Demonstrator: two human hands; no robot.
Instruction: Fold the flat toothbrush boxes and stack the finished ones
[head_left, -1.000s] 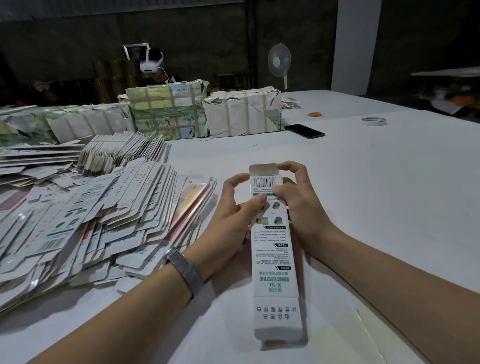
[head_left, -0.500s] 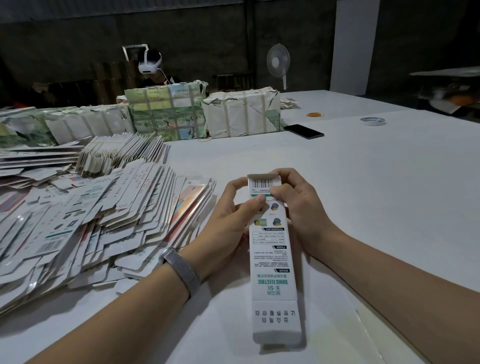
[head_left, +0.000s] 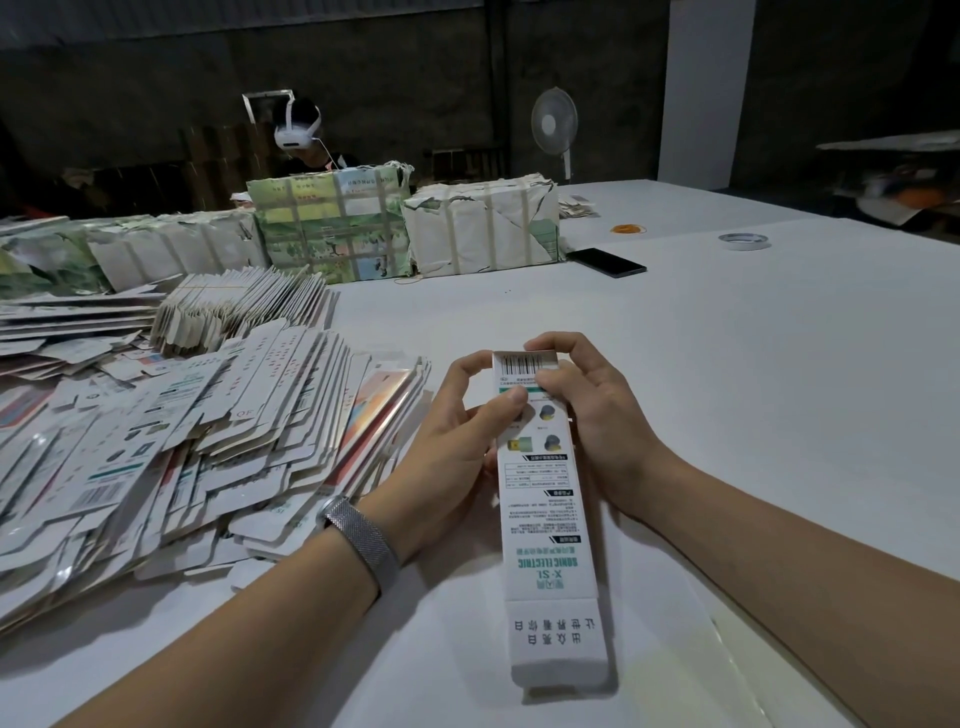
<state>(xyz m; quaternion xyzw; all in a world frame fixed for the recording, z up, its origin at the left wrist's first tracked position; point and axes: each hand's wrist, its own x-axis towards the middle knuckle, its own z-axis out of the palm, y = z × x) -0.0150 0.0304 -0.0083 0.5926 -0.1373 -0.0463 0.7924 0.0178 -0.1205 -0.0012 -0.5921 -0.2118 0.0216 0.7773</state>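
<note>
1. Far left there's a big messy pile of flat boxes (head_left: 171, 447) spread over the white worktop (head_left: 727, 364), with a banded bundle (head_left: 234, 306) leaning just behind it.
2. Behind those, at the far edge, sit wrapped packs (head_left: 327, 223), one colourful and one mostly white.
3. Left hand (head_left: 457, 441), with a metal watch band (head_left: 358, 540) on the wrist, grips the far end of the toothbrush box (head_left: 545, 519), thumb pressed on the printed face.
4. That box is folded up, lying lengthways near the middle of the worktop, its near end pointing at the camera.
5. Right hand (head_left: 592, 415) pinches the same far end, fingers curled over the barcode flap.
6. Further right, well away: a phone (head_left: 608, 262), an orange rubber band (head_left: 628, 228) and a tape roll (head_left: 743, 240).
</note>
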